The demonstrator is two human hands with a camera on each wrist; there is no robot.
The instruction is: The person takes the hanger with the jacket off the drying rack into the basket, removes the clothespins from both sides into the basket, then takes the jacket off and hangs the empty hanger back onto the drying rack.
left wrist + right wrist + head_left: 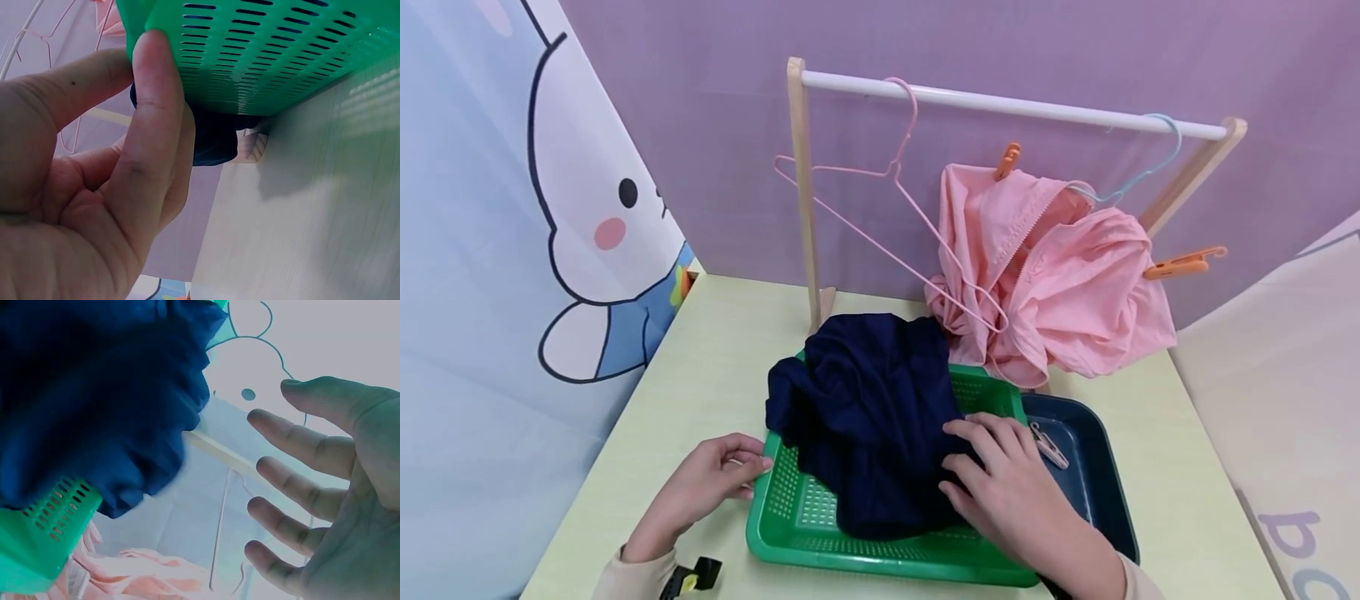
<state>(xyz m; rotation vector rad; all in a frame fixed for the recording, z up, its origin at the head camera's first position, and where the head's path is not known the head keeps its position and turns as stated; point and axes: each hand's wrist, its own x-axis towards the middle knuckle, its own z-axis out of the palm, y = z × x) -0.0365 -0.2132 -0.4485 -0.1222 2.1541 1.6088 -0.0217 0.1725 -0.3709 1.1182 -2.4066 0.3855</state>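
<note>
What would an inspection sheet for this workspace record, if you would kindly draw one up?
Surface: pale tabletop, partly covered.
Job's things: navy cloth bunched in green basket, overhanging its rim.
Clutter: dark tray holding a pale clothespin; pink garment and pink hanger at the rack.
Hands: left hand grips the basket's rim; right hand, fingers spread, holds nothing.
Cables: nothing seen.
Surroundings: purple backdrop, cartoon-print panel.

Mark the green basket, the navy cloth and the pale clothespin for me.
Green basket [880,567]: head view, on its near rim.
Navy cloth [880,417]: head view, mid-fabric.
Pale clothespin [1052,449]: head view, on its body.
</note>
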